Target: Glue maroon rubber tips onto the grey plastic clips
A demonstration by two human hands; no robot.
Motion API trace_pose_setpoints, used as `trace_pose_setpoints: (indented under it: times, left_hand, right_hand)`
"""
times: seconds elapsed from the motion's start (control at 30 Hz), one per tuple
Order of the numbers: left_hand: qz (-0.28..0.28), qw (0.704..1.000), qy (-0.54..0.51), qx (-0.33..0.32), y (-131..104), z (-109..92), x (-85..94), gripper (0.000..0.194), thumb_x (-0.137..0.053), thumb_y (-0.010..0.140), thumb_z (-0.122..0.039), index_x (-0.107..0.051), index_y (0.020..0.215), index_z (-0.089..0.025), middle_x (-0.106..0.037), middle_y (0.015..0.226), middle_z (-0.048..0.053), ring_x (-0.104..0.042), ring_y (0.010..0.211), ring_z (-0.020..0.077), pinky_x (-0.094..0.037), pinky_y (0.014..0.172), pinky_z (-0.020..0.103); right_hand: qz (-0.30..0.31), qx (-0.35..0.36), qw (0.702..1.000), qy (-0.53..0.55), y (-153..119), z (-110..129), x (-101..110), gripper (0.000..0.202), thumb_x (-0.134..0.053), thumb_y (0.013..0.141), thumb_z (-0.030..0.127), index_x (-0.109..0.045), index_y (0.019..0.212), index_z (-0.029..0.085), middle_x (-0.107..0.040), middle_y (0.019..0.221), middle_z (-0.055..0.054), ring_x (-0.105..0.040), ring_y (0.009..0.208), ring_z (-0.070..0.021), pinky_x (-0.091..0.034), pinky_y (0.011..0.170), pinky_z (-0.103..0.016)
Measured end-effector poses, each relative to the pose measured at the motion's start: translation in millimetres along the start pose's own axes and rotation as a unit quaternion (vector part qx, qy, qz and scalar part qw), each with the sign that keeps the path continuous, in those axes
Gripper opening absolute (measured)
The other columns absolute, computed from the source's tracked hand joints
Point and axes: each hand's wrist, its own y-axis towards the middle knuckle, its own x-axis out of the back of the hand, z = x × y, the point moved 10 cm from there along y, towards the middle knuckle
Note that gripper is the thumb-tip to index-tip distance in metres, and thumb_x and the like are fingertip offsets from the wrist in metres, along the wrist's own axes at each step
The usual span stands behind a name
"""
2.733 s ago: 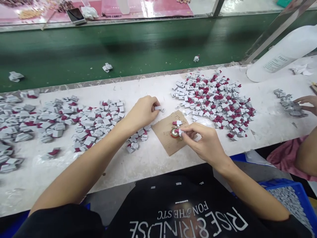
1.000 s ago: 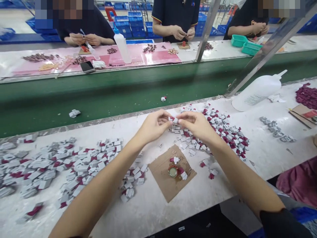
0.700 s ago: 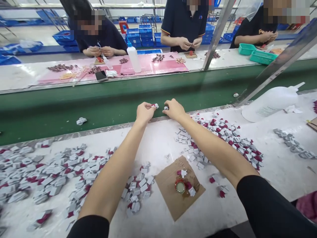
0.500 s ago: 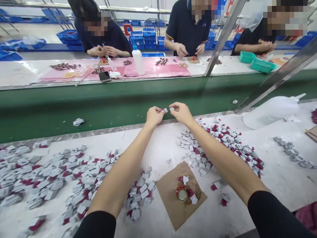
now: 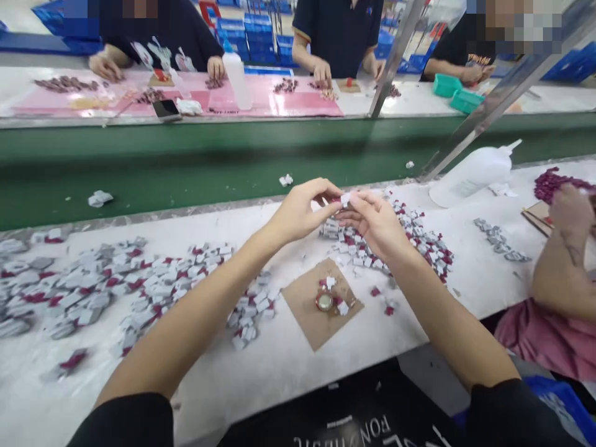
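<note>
My left hand (image 5: 310, 208) pinches a small maroon and grey-white part (image 5: 345, 200) from its left side. On the other side of that part, my right hand (image 5: 375, 220) has thumb and fingers closed on it, so both hands meet over the back edge of the white table. Behind my right hand lies a pile of small grey and maroon parts (image 5: 431, 251). Nearer to me, a brown cardboard square (image 5: 307, 316) bears a red-rimmed round cap (image 5: 325, 302) and two grey-and-maroon pieces (image 5: 343, 307).
More grey and maroon parts (image 5: 93, 279) spread over the table's left. A green belt (image 5: 209, 174) runs behind, with a white piece (image 5: 285, 180) on it. A large white bottle (image 5: 470, 177) lies at right, near another person's arm (image 5: 559, 267). People sit across the belt.
My hands have come together on the part and sit nearer the right pile. A white piece now lies on the belt behind them. The view has shifted, and a person's arm shows at right.
</note>
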Motion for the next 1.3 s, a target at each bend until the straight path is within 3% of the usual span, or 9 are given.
trace_pose_setpoints:
  times: [0.13,0.27,0.37,0.53,0.63,0.77,0.97,1.13,1.3]
  left_hand:
    - [0.083,0.995,-0.004,0.052,-32,-22,-16.5,0.011,-0.074,0.102,-0.027,-0.082,0.104,-0.02,-0.085,0.102,0.005,-0.076,0.089,0.0189,-0.06,0.085,0.034]
    - [0.16,0.979,-0.035,0.122,-73,-35,-36.7,0.012,-0.074,0.103,-0.027,-0.084,0.107,-0.022,-0.087,0.101,0.004,-0.08,0.091,0.0209,-0.062,0.086,0.035]
    - [0.165,0.969,-0.062,0.175,-96,-32,-48.2,0.011,-0.076,0.099,-0.024,-0.086,0.102,-0.026,-0.087,0.102,0.003,-0.083,0.096,0.0233,-0.064,0.088,0.036]
    - [0.133,0.956,-0.099,0.242,-114,-21,-60.5,0.01,-0.075,0.097,-0.024,-0.084,0.096,-0.028,-0.087,0.1,0.005,-0.082,0.093,0.0251,-0.067,0.088,0.041]
    - [0.129,0.959,-0.097,0.234,-116,-24,-63.3,0.01,-0.074,0.096,-0.024,-0.083,0.096,-0.027,-0.087,0.1,0.005,-0.081,0.092,0.0243,-0.066,0.088,0.04]
    - [0.137,0.967,-0.057,0.207,-112,-17,-57.2,0.011,-0.071,0.099,-0.025,-0.081,0.1,-0.026,-0.086,0.105,0.005,-0.079,0.097,0.024,-0.063,0.092,0.039]
    - [0.071,0.949,0.183,0.249,-99,50,-21.6,0.021,-0.066,0.098,-0.018,-0.075,0.117,-0.018,-0.077,0.125,0.014,-0.073,0.114,0.032,-0.058,0.106,0.046]
    - [0.066,0.944,0.245,0.213,-73,74,-37.9,0.041,-0.063,0.097,-0.015,-0.067,0.137,-0.017,-0.066,0.141,0.017,-0.06,0.138,0.0391,-0.046,0.123,0.054]
    - [0.067,0.936,0.259,0.226,-48,88,-55.3,0.047,-0.063,0.095,-0.011,-0.065,0.141,-0.013,-0.061,0.146,0.022,-0.055,0.141,0.044,-0.042,0.126,0.058]
  right_hand:
    - [-0.008,0.075,0.988,-0.137,-52,26,3,0.035,-0.096,0.087,0.051,-0.079,0.103,0.025,-0.082,0.102,-0.005,-0.08,0.091,-0.0212,-0.069,0.079,-0.036]
    - [0.066,0.142,0.943,-0.294,-103,43,-15,0.009,-0.083,0.099,0.034,-0.085,0.099,0.026,-0.083,0.1,-0.006,-0.078,0.095,-0.0242,-0.066,0.086,-0.041]
    - [0.091,0.12,0.93,-0.336,-126,32,-20,0.008,-0.079,0.102,0.032,-0.086,0.1,0.028,-0.084,0.103,-0.007,-0.079,0.099,-0.0267,-0.066,0.089,-0.044]
    - [0.054,0.011,0.97,-0.235,-139,-8,-8,0.024,-0.091,0.092,0.05,-0.085,0.103,0.028,-0.086,0.106,-0.007,-0.084,0.097,-0.0284,-0.072,0.089,-0.045]
    - [0.03,-0.007,0.98,-0.196,-143,-17,-3,0.031,-0.093,0.089,0.055,-0.086,0.1,0.027,-0.086,0.102,-0.007,-0.085,0.095,-0.0284,-0.072,0.09,-0.046]
    - [-0.002,0.016,0.966,-0.258,-151,-8,4,0.02,-0.09,0.093,0.046,-0.088,0.1,0.027,-0.086,0.099,-0.007,-0.083,0.094,-0.0286,-0.071,0.089,-0.046]
    - [0.026,0.028,0.951,-0.307,-164,-7,-8,0.01,-0.08,0.099,0.029,-0.089,0.103,0.028,-0.088,0.109,-0.008,-0.083,0.104,-0.0288,-0.069,0.087,-0.043]
    - [0.047,0.035,0.936,-0.347,-162,-15,-19,0.015,-0.076,0.099,0.023,-0.088,0.102,0.03,-0.089,0.111,-0.007,-0.083,0.106,-0.0296,-0.068,0.086,-0.043]
    - [0.061,0.034,0.918,-0.39,-156,-14,-25,0.017,-0.073,0.099,0.019,-0.087,0.099,0.028,-0.088,0.107,-0.007,-0.082,0.099,-0.0281,-0.066,0.081,-0.041]
